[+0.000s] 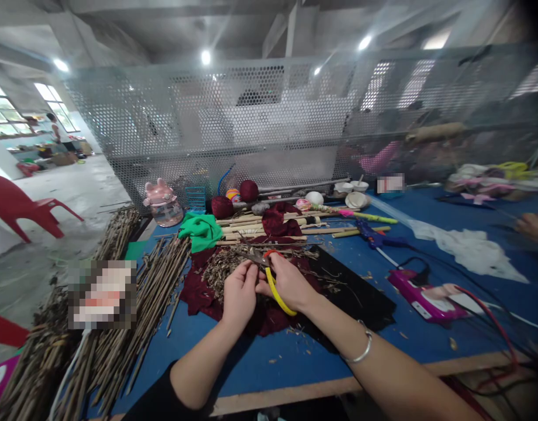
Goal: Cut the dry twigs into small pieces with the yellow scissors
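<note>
My right hand (289, 282) is closed round a pair of scissors (269, 270) with yellow and orange handles, blades pointing left. My left hand (239, 291) is pinched on a thin dry twig (247, 255) right beside the blades. Both hands hover over a dark red cloth (199, 292) covered with a heap of cut twig scraps (220, 264). A black mat (361, 292) lies to the right of the cloth. A silver bangle (361, 351) sits on my right wrist.
Bundles of long dry sticks (120, 327) fill the blue table's (273, 362) left side. Bamboo rods (269, 225), a green cloth (202, 231), dark red yarn balls (222, 207), a pink bottle (164, 203), a blue glue gun (374, 237) and a pink device (422, 298) with cables lie about. A perforated metal screen (251, 117) stands behind.
</note>
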A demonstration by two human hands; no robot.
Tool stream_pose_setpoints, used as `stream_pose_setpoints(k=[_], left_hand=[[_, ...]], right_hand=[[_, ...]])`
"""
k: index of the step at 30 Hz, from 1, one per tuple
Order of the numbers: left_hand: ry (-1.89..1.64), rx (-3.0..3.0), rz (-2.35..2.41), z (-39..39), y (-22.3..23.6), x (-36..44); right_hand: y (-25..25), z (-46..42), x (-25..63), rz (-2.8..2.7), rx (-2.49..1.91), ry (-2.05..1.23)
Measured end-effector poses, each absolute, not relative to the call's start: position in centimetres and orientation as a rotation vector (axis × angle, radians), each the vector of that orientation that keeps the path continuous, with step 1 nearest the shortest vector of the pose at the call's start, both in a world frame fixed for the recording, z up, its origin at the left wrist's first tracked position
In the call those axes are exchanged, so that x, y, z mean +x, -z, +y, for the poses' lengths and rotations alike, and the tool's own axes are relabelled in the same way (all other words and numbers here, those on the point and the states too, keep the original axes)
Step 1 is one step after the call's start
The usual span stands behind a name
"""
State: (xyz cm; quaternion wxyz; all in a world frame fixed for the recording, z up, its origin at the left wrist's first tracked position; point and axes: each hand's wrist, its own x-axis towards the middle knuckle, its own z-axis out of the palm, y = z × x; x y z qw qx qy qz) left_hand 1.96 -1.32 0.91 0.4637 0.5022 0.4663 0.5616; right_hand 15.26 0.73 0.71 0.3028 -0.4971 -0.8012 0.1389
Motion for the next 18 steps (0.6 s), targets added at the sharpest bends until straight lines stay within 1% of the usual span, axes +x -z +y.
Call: stream_pose_setpoints(k=[6,13,16,18], left_hand=[[-1.373,1.471,1.266,-1.57,-1.32,1.44],[-1.426,1.461,1.282,-1.58,-1.28,1.31],[-1.423,1.452,1.271,-1.40,-1.04,1.30],[-1.405,1.448,1.273,-1.24,-0.80,1.35]], right_hand=[[-0.23,0.72,15.06,-2.095,-1.429,-0.532],[-0.23,0.67,14.92,-2.076,-1.424,-0.610],[-0.07,0.75,15.05,-2.095,-1.414,-0.604],[0.07,0.92,15.21,-2.123,-1.436,-0.541]])
